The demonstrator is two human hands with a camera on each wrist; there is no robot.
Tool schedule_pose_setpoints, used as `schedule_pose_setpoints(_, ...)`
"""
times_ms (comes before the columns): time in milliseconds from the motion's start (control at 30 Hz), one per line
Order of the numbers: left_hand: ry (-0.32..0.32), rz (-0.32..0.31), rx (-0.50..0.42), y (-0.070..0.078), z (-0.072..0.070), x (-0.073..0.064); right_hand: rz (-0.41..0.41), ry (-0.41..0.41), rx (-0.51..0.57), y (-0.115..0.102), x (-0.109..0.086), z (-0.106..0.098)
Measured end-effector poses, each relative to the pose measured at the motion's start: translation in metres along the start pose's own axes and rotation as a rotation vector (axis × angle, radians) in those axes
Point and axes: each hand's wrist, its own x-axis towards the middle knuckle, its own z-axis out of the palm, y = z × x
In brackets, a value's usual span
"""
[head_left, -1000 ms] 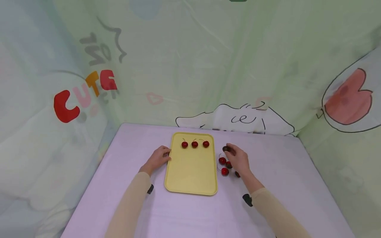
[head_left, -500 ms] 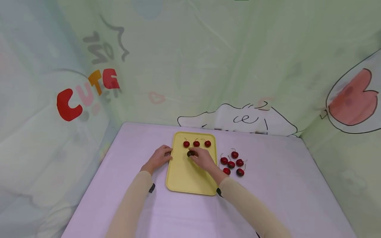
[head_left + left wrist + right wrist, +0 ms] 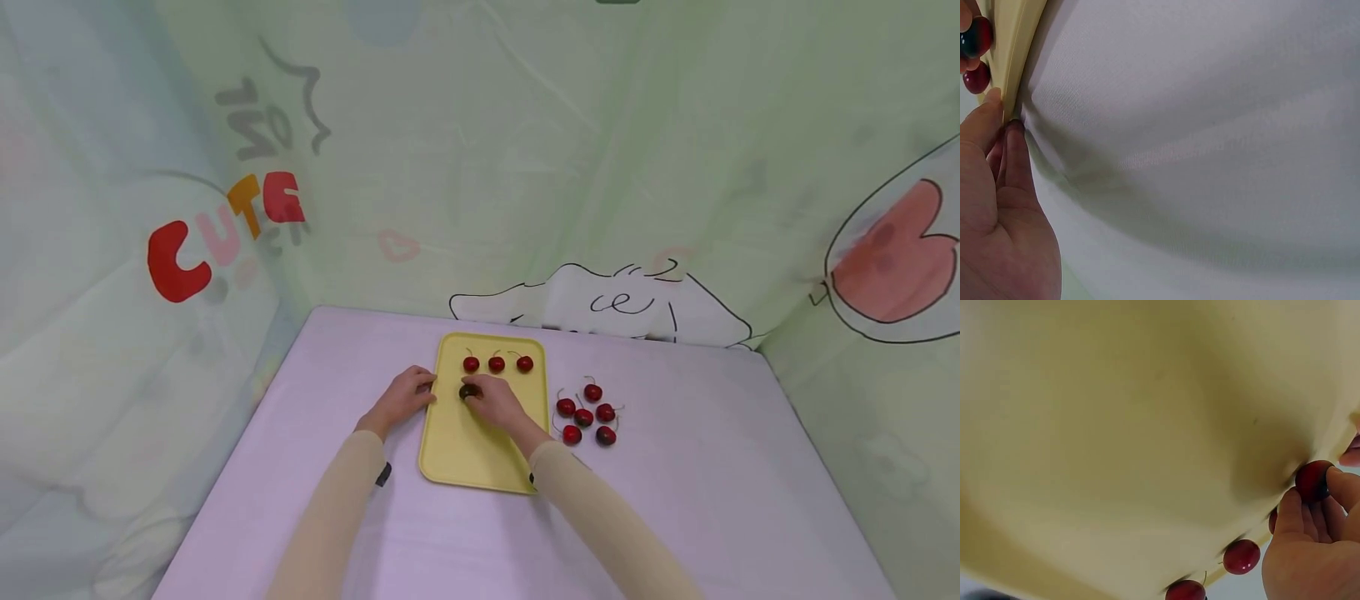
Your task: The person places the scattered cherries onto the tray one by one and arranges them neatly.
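A dark red cherry (image 3: 468, 392) is pinched between the thumb and fingers of my right hand (image 3: 498, 403), low over the left part of the yellow tray (image 3: 467, 454). The right wrist view shows this cherry (image 3: 1311, 480) close to the tray surface; whether it touches cannot be told. Three cherries with stems stand in a row near the tray's far edge: a left one (image 3: 471, 364), a middle one (image 3: 497, 364) and a right one (image 3: 525, 364). My left hand (image 3: 403, 395) grips the tray's left rim, thumb above and fingers against the outside in the left wrist view.
Right of the tray, several loose cherries (image 3: 583, 417) lie grouped on the pale purple tabletop (image 3: 690, 467). Printed curtains (image 3: 487, 167) enclose the table at the back and both sides.
My right hand has carried a cherry from the group on the right to the tray's left side, just below the row. My left hand keeps its grip on the rim.
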Motion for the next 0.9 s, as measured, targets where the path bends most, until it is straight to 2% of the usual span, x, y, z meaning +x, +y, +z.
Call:
schedule_pose_setpoints(67, 0.013, 0.040, 0.012, 0.000, -0.001, -0.002, -0.011, -0.002, -0.004, 0.000, 0.001, 0.001)
schedule_pose_setpoints(167, 0.013, 0.052, 0.010, 0.001, -0.003, -0.003, -0.021, -0.010, -0.003, -0.002, 0.003, 0.002)
schedule_pose_setpoints(267, 0.003, 0.027, 0.005, 0.001, -0.002, -0.002, -0.032, -0.023, -0.010, -0.004, 0.004, 0.003)
schedule_pose_setpoints(300, -0.004, 0.001, -0.009, 0.001, -0.001, -0.001, -0.033, -0.024, -0.012, -0.005, 0.004, 0.003)
schedule_pose_setpoints(433, -0.011, -0.040, 0.012, -0.001, 0.002, 0.002, -0.040, -0.018, -0.017, -0.006, 0.006, 0.004)
schedule_pose_setpoints(600, -0.007, -0.062, 0.032, -0.001, 0.003, 0.003, -0.041, -0.007, -0.029, -0.006, 0.005, 0.003)
schedule_pose_setpoints(767, 0.005, -0.019, 0.012, -0.002, 0.003, 0.002, -0.010, 0.015, 0.024, -0.009, 0.000, -0.003)
schedule_pose_setpoints(833, 0.026, 0.027, 0.020, -0.005, 0.004, 0.002, -0.002, 0.036, 0.071, -0.010, -0.003, -0.008)
schedule_pose_setpoints(900, 0.025, 0.022, 0.019, -0.006, 0.004, 0.002, 0.018, 0.062, 0.123, -0.010, -0.008, -0.013)
